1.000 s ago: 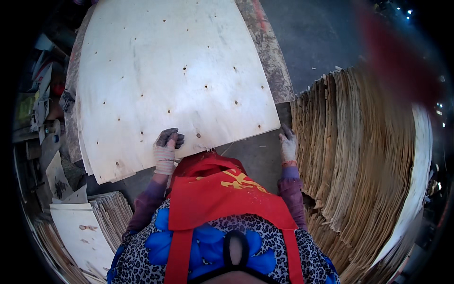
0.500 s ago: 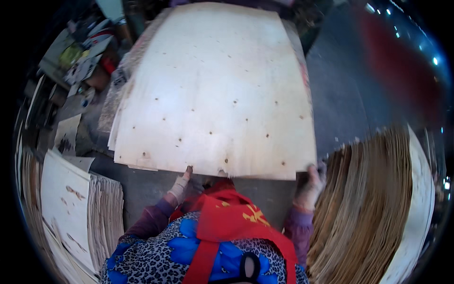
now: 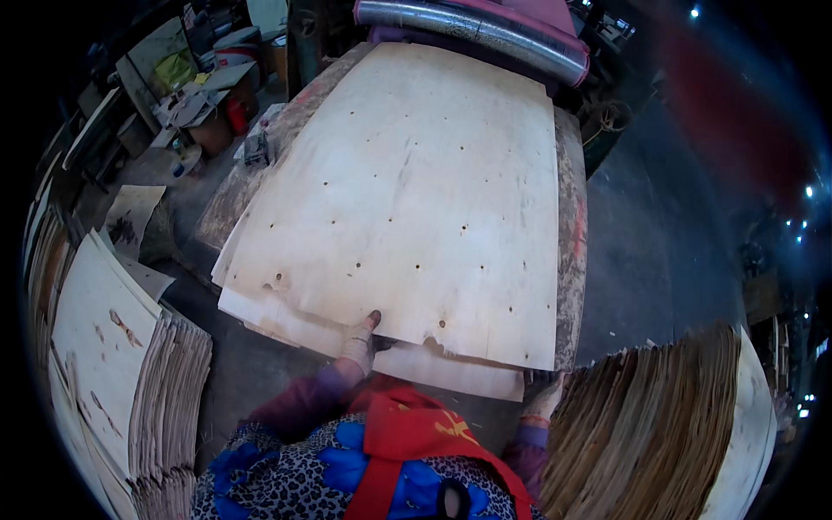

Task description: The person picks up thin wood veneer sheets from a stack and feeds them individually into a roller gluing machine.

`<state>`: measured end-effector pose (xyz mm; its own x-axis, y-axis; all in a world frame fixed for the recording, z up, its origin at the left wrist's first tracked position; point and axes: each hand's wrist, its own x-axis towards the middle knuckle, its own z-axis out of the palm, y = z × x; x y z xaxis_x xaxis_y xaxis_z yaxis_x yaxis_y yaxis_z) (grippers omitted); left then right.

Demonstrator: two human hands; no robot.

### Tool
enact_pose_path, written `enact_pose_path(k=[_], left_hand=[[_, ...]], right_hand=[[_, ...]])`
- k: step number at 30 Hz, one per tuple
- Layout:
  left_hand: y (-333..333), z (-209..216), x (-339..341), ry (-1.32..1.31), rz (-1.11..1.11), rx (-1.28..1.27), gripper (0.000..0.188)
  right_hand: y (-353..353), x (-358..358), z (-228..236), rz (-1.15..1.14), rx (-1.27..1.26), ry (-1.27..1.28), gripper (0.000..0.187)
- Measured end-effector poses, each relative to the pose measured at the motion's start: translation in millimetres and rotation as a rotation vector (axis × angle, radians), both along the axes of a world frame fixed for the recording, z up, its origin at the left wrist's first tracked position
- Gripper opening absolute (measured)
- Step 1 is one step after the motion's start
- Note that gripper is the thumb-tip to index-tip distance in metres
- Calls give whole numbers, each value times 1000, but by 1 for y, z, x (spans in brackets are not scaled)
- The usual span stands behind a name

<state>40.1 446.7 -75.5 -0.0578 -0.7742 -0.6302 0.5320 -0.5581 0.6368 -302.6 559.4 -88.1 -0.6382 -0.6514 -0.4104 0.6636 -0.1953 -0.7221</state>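
A large pale wood veneer sheet [image 3: 416, 199] with small dark knots lies over other sheets on a worn table. Along its near edge, my left hand [image 3: 357, 345] grips it, thumb on top and fingers partly hidden underneath. At the near right corner my right hand [image 3: 544, 402] is closed on the sheet's edge; its fingertips are partly hidden. Below the top sheet, the near edge of a lower veneer sheet [image 3: 459, 373] sticks out toward me, and the two edges are not lined up.
The mottled table edge [image 3: 569, 251] shows on the right. A metal roller [image 3: 477, 30] lies across the far end. Stacked veneer stands at my right [image 3: 646, 425] and left [image 3: 173, 390]. Back left are a red cylinder [image 3: 236, 117] and assorted containers.
The top sheet has shifted right over the stack, baring the lower sheet's near edge and the table's right side. Both hands moved with it. The view has tilted up, showing the roller.
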Motion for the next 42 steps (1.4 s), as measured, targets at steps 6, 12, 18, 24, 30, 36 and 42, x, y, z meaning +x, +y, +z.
enact_pose_path(k=[6,12,18,24,30,36,42], left_hand=[[-55,-10,14,-113,10,-14,34],[-144,-6,-5,-92,89,-135,28],[-265,-38,-43,-90,67,-203,34],[-392,-39,-68,216,62,-73,29],[-286,12,-121,152,-503,-567,31],[-151,-5,-75,-53,-578,-351,39],[-42,-2,-5,-112,-498,-184,32]], right_hand=[[3,-2,-6,-123,72,21,34],[-4,10,12,-242,76,19,29],[5,9,13,-323,105,99,27],[15,15,16,-467,399,301,26],[63,9,-37,-262,640,414,43],[80,4,-55,-124,706,489,41],[69,25,12,-162,309,596,23]])
